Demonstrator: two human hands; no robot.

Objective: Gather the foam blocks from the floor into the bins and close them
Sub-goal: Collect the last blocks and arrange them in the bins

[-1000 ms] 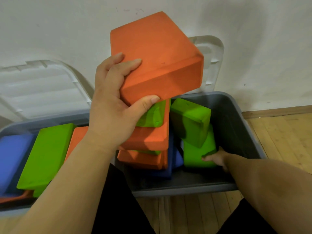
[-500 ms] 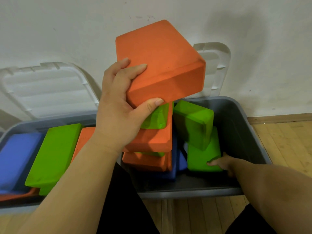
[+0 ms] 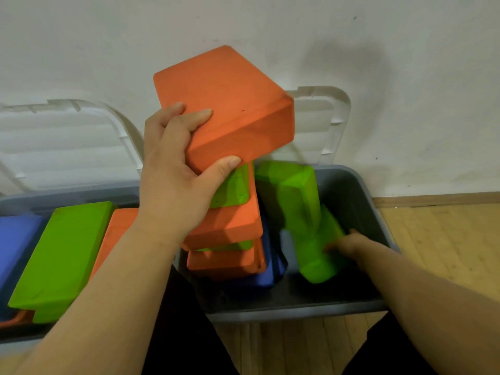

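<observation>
as left grip (image 3: 173, 185) holds block (image 3: 230, 104), over bin (image 3: 297, 312)

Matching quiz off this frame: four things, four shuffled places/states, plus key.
Things
1. left hand
2. right hand
3. left lid
4. flat green block

Places/states
A. lies on top in the left bin
B. stands up against the wall
C. grips the raised orange block
D. touches a tilted green block in the right bin

Pairs: 1-C, 2-D, 3-B, 4-A
</observation>
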